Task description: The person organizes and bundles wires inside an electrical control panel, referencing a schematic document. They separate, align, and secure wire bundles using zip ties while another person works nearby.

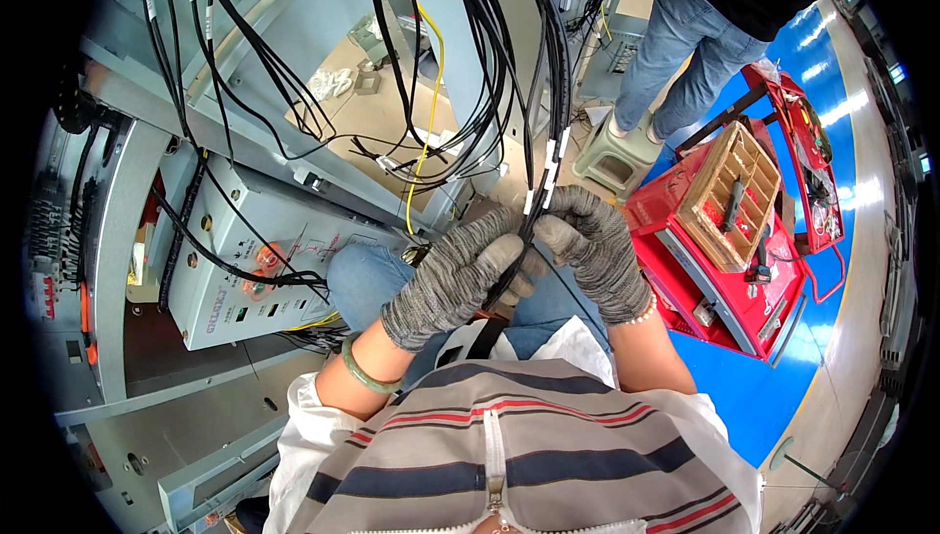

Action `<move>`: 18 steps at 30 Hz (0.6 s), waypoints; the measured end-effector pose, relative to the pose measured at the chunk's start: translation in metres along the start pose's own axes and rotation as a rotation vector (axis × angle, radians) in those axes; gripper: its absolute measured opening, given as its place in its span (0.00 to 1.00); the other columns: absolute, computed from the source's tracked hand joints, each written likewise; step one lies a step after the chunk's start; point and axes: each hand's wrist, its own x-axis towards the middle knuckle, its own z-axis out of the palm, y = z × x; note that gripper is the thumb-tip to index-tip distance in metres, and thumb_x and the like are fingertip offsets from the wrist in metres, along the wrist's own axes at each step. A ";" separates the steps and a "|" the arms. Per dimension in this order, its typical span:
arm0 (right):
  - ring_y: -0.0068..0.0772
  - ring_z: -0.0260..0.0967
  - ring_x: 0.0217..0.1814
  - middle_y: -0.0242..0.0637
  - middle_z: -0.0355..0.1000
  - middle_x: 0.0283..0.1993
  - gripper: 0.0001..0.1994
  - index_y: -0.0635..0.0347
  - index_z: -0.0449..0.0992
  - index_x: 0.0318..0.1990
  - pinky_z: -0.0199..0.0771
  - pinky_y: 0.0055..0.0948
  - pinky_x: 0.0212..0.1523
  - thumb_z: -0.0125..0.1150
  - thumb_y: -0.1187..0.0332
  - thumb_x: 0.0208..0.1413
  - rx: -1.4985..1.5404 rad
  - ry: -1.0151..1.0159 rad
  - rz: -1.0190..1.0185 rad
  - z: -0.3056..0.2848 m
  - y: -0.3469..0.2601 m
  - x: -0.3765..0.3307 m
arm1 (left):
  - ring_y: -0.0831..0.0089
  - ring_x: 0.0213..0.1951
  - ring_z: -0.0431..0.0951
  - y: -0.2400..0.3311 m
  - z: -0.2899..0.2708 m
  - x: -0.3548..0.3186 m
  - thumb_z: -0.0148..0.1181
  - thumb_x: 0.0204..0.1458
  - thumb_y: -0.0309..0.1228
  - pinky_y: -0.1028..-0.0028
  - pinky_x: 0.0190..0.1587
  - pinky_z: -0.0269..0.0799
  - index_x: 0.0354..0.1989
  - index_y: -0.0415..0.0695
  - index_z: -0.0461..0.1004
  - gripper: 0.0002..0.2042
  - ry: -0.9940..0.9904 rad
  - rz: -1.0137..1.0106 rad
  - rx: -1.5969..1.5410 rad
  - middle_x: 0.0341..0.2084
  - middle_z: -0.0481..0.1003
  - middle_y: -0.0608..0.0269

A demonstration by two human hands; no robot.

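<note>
grey cabinet frame behind, gloved left hand and right hand both pinching black cable bundle

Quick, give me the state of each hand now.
Left hand: closed on the black cable bundle.
Right hand: closed on the same black cable bundle.

White label sleeves on black cables above gloved hands; blue lettering strip on grey box.
</note>
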 end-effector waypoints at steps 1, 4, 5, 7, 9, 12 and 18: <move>0.17 0.66 0.30 0.30 0.71 0.31 0.09 0.64 0.72 0.39 0.68 0.18 0.32 0.59 0.69 0.52 -0.050 0.007 -0.014 -0.001 -0.002 0.000 | 0.79 0.29 0.74 0.001 0.000 0.000 0.46 0.58 0.35 0.79 0.34 0.70 0.50 0.38 0.66 0.16 -0.010 0.006 0.036 0.32 0.74 0.62; 0.15 0.65 0.27 0.30 0.70 0.29 0.11 0.63 0.72 0.40 0.67 0.16 0.27 0.59 0.67 0.52 0.197 0.023 -0.044 -0.009 -0.007 0.005 | 0.80 0.28 0.73 0.002 0.001 0.000 0.46 0.58 0.35 0.78 0.33 0.71 0.48 0.38 0.67 0.15 -0.008 0.009 0.121 0.27 0.74 0.63; 0.14 0.64 0.25 0.29 0.70 0.29 0.14 0.62 0.71 0.41 0.65 0.15 0.24 0.60 0.64 0.51 0.122 0.113 -0.010 -0.007 -0.018 0.008 | 0.79 0.27 0.73 0.002 0.002 -0.001 0.47 0.57 0.34 0.78 0.33 0.70 0.47 0.38 0.67 0.14 0.002 0.036 0.151 0.27 0.74 0.63; 0.15 0.64 0.25 0.29 0.70 0.28 0.13 0.62 0.71 0.40 0.65 0.15 0.24 0.61 0.64 0.51 0.060 0.123 -0.102 -0.008 -0.023 0.021 | 0.79 0.27 0.73 -0.001 0.003 0.000 0.48 0.57 0.34 0.77 0.32 0.70 0.45 0.38 0.68 0.13 0.020 0.089 0.210 0.26 0.74 0.62; 0.16 0.65 0.26 0.28 0.70 0.26 0.13 0.62 0.71 0.37 0.66 0.16 0.26 0.63 0.65 0.48 -0.063 0.111 -0.221 -0.009 -0.020 0.036 | 0.79 0.27 0.72 -0.004 0.000 0.004 0.49 0.56 0.33 0.76 0.32 0.70 0.44 0.38 0.69 0.13 0.047 0.280 0.544 0.25 0.73 0.63; 0.16 0.66 0.27 0.29 0.70 0.26 0.11 0.63 0.71 0.34 0.67 0.18 0.28 0.64 0.68 0.46 -0.126 0.088 -0.222 0.000 -0.028 0.038 | 0.79 0.25 0.72 -0.006 0.003 0.007 0.50 0.55 0.33 0.76 0.30 0.69 0.41 0.39 0.70 0.11 0.110 0.237 0.350 0.23 0.72 0.63; 0.19 0.69 0.31 0.33 0.73 0.29 0.07 0.63 0.73 0.34 0.70 0.19 0.30 0.62 0.74 0.47 0.153 0.033 -0.210 0.001 -0.019 0.032 | 0.82 0.22 0.69 0.008 0.019 -0.001 0.55 0.52 0.32 0.80 0.26 0.66 0.36 0.40 0.69 0.08 0.283 0.036 -0.159 0.20 0.70 0.67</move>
